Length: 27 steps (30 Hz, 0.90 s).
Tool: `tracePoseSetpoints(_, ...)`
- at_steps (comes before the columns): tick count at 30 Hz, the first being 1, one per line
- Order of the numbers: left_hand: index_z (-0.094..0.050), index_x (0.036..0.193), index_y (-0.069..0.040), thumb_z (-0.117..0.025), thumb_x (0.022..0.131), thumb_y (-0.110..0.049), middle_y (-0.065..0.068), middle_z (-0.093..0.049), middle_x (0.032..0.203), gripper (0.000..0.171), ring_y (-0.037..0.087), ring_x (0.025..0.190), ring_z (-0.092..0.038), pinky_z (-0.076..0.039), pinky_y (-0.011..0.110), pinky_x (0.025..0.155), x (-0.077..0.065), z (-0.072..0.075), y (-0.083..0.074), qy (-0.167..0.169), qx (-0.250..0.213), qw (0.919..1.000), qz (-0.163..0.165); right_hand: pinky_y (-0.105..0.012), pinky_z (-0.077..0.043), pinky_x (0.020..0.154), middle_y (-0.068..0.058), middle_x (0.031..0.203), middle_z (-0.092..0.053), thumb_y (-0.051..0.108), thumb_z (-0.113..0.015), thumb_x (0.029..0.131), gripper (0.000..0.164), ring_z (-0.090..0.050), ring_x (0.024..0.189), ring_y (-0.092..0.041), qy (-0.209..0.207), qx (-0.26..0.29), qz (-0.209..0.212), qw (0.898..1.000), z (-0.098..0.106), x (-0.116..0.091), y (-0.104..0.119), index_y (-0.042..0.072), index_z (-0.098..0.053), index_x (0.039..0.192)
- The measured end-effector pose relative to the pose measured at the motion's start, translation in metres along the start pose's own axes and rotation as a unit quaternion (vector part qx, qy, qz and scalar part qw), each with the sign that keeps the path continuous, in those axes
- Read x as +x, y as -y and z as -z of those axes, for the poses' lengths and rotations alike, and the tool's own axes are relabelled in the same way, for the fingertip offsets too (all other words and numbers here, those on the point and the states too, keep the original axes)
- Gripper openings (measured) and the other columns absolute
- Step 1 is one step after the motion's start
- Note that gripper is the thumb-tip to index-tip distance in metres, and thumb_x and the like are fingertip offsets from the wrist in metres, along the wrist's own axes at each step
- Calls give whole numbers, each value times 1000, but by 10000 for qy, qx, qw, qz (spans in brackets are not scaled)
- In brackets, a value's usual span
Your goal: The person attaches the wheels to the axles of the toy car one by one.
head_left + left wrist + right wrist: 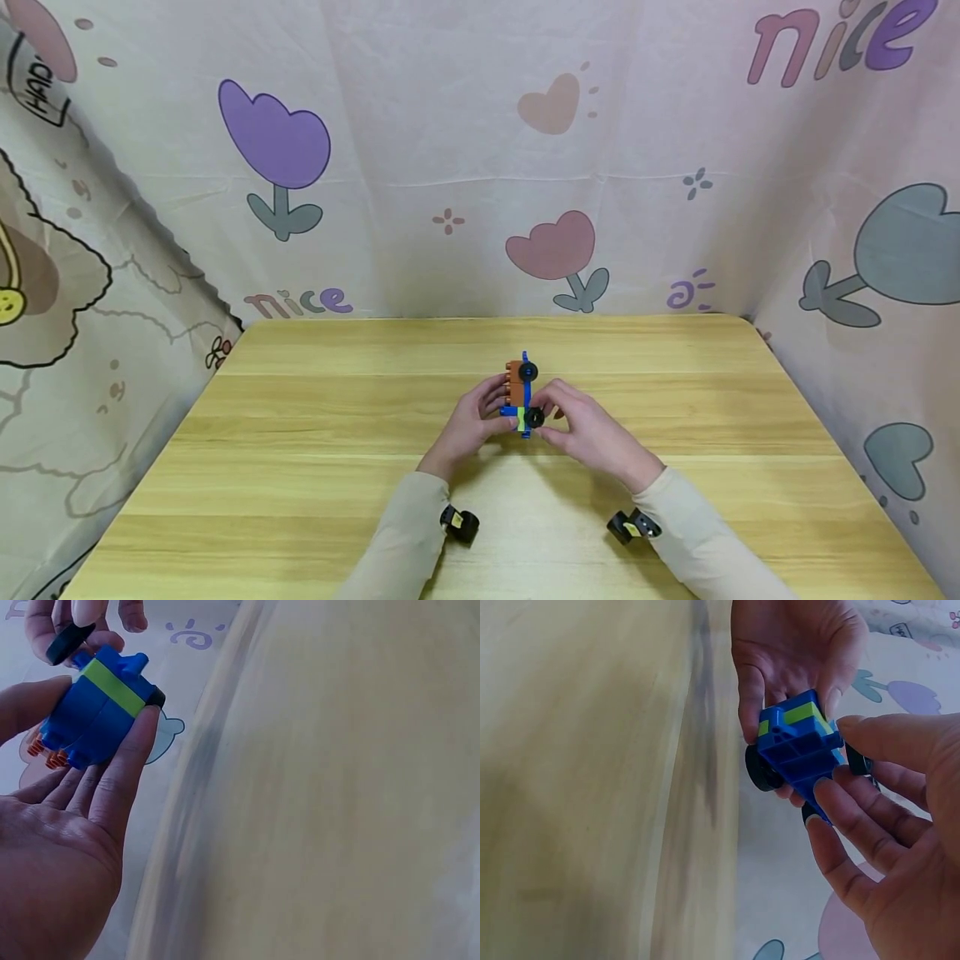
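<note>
A toy car of building blocks [517, 390], with a blue base, orange bricks and a lime-green strip, is tipped on its side above the table. My left hand [471, 427] holds it by the block body, thumb and fingers on opposite sides, as the left wrist view shows. My right hand [596, 429] pinches a black wheel [859, 760] at the car's near end. In the left wrist view that wheel [69, 645] sits tilted beside a blue peg. Another black wheel [528, 372] is at the far end, and one more [761, 771] shows on the opposite side.
Beneath both hands lies a light wood table [315, 433]. A patterned cloth [420, 125] hangs behind its back edge and along both sides. A small black camera is strapped on each wrist, over beige sleeves [405, 525].
</note>
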<state>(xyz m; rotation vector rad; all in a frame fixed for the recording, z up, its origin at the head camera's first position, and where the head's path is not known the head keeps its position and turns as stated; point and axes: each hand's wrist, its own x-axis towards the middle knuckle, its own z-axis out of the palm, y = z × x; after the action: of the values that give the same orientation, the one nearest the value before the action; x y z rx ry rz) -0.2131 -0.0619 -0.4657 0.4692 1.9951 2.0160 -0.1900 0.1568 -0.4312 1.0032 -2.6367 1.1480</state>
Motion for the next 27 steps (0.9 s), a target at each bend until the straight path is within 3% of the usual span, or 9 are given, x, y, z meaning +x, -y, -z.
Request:
tracePoseSetpoints(13, -31, 150, 2, -66, 89, 1, 21, -44, 144, 71, 37, 133, -42, -35, 42, 109, -2, -2, -1, 10, -25, 10000, -31, -40, -53, 83, 7, 107, -58, 10, -76, 86, 30, -57, 96, -12, 164, -48, -126, 9998, 0, 0, 0, 13, -61, 112)
tracePoseSetpoints(21, -27, 152, 3, -63, 91, -8, 23, -41, 146, 71, 37, 134, -39, -42, 40, 103, -2, -3, -1, 73, -292, 9995, -23, -41, -53, 82, 9, 107, -57, 12, -76, 87, 30, -57, 96, -13, 157, -142, -171, 9996, -1, 0, 1, 15, -62, 113)
tracePoseSetpoints(27, -27, 153, 0, -67, 91, -9, 21, -41, 146, 75, 35, 135, -39, -37, 40, 107, -2, -4, -2, 22, -292, 9996, 62, -40, -53, 80, 13, 107, -57, 18, -71, 92, 24, -57, 95, -11, 125, 39, -184, 9997, 0, -1, 0, 19, -62, 115)
